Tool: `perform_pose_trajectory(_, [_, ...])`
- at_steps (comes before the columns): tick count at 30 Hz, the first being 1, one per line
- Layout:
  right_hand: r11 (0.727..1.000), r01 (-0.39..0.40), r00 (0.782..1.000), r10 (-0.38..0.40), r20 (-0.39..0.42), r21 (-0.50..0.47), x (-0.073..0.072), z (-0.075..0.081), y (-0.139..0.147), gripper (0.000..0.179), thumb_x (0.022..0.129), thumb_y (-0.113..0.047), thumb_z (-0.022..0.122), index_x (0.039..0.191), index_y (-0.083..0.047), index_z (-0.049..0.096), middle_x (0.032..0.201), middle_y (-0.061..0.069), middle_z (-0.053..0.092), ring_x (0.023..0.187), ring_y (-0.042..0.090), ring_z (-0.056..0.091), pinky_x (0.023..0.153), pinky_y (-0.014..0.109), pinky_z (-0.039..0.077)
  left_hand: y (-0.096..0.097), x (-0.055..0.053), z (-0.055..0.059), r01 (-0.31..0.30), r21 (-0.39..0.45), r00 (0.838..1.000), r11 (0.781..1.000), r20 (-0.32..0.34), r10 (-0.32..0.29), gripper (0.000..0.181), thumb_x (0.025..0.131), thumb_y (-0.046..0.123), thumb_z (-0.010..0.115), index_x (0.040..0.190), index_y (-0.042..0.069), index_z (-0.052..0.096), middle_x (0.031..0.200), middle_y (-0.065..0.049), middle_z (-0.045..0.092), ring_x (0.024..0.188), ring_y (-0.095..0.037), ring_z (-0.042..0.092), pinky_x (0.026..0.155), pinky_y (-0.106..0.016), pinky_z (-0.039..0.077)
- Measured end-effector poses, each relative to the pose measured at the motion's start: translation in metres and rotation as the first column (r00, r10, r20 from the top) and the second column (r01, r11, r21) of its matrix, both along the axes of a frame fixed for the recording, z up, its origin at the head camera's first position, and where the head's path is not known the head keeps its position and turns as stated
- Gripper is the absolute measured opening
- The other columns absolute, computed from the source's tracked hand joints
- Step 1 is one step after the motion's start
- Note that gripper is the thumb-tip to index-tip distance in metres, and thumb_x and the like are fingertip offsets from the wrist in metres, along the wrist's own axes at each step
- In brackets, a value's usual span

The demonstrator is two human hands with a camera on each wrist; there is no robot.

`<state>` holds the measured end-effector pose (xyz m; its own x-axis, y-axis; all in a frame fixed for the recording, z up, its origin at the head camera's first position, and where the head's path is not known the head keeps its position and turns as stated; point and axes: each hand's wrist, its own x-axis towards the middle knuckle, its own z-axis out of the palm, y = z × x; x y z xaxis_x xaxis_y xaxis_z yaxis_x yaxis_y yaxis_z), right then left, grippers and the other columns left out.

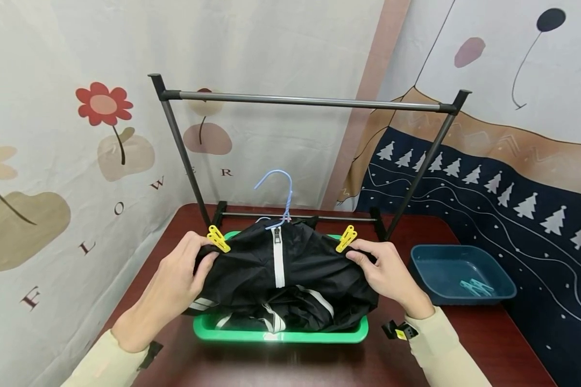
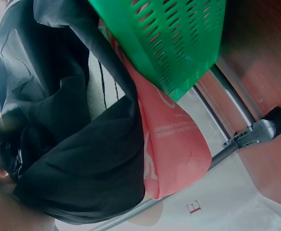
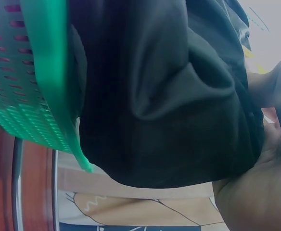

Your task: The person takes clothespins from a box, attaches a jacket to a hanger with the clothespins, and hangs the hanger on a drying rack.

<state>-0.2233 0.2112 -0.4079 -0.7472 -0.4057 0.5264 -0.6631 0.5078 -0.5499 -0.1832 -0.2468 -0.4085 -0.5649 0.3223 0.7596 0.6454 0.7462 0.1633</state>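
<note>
The black jacket (image 1: 310, 255) has a dull sheen, crumpled below, with a white zip strip (image 1: 278, 263) down its front. Its shoulders stretch left to right; the strip runs upright, and the blue hanger (image 1: 290, 201) points its hook upward. It sits over the green basket (image 1: 281, 337) on the table (image 1: 469, 338). The left hand (image 1: 176, 277) pinches one shoulder, the right hand (image 1: 384, 269) the other, each beside a yellow clip (image 1: 346, 238).
</note>
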Motion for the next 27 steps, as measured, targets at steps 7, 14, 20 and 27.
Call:
perform_pose_trajectory(7, [1.0, -0.004, 1.0, 0.004, -0.004, -0.013, -0.0015, 0.0, 0.0007, 0.019, 0.11, -0.004, 0.077, 0.123, -0.014, 0.086, 0.117, 0.003, 0.088, 0.095, 0.004, 0.074, 0.089, 0.02, 0.062, -0.0011, -0.0003, 0.0001, -0.023, 0.047, 0.999, 0.999, 0.036, 0.021, 0.043, 0.095, -0.002, 0.089, 0.133, 0.0, 0.069, 0.122, -0.011, 0.07, 0.104, -0.023, 0.072, 0.089, -0.035, 0.058])
perform_pose_trajectory(14, [0.999, 0.034, 0.999, -0.034, -0.013, -0.016, -0.0023, 0.0005, 0.0019, 0.018, 0.11, -0.004, 0.077, 0.123, -0.013, 0.086, 0.118, 0.004, 0.088, 0.098, 0.004, 0.075, 0.092, 0.016, 0.06, -0.002, -0.0023, -0.0002, -0.032, 0.12, 0.997, 0.992, 0.07, 0.024, 0.051, 0.1, -0.001, 0.085, 0.147, -0.002, 0.065, 0.137, -0.017, 0.07, 0.121, -0.03, 0.069, 0.112, -0.012, 0.044])
perform_pose_trajectory(20, [0.997, 0.059, 0.998, -0.059, -0.011, -0.048, -0.0022, 0.0002, 0.0038, 0.018, 0.11, -0.003, 0.077, 0.121, -0.014, 0.086, 0.113, 0.003, 0.088, 0.094, 0.004, 0.072, 0.088, 0.015, 0.057, -0.005, -0.0039, -0.0013, -0.022, 0.172, 0.996, 0.985, 0.091, 0.007, 0.063, 0.101, -0.003, 0.082, 0.16, -0.003, 0.059, 0.151, -0.025, 0.065, 0.135, -0.039, 0.063, 0.127, -0.004, 0.027])
perform_pose_trajectory(27, [0.993, 0.084, 0.996, -0.085, 0.002, -0.078, -0.0013, -0.0005, 0.0063, 0.017, 0.111, -0.003, 0.075, 0.12, -0.013, 0.086, 0.111, 0.005, 0.088, 0.093, 0.004, 0.072, 0.086, 0.016, 0.057, -0.0095, -0.0013, -0.0048, -0.05, 0.197, 0.993, 0.979, 0.111, 0.028, 0.075, 0.101, -0.003, 0.082, 0.17, 0.003, 0.053, 0.16, -0.026, 0.061, 0.145, -0.044, 0.059, 0.132, -0.006, 0.023])
